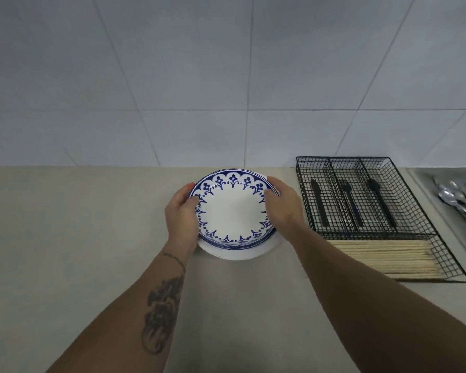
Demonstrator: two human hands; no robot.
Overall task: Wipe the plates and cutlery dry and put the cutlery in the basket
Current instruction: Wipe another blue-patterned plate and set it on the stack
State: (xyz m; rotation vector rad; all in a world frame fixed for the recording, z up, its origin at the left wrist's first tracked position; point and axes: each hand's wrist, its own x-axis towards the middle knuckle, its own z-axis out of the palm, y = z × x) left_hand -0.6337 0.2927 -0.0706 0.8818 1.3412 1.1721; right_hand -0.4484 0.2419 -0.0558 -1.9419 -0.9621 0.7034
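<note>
head view. i see a blue-patterned plate at the centre of the beige countertop, face up, its rim level. it sits on top of a stack; a plain white plate shows below it at the near edge. being round, the plate has no long axis; the floral border runs all round the rim.

my left hand grips the left rim of the patterned plate, thumb over the top edge, fingers curled round the outside. my right hand grips the right rim the same way, thumb on the inner border. both forearms reach in from the near edge; the left one carries a dark tattoo.

the black wire basket stands just right of the plates, apart from them. its three far compartments each hold one black item, long axis running front to back: a knife on the left, a fork in the middle, a spoon on the right, handles toward me. the near compartment holds pale wooden chopsticks, long axis left to right.

at the far right edge a metal tray holds shiny steel cutlery, lying diagonally.

behind the countertop is a white tiled wall. i can read no brand, label or writing anywhere.
</note>
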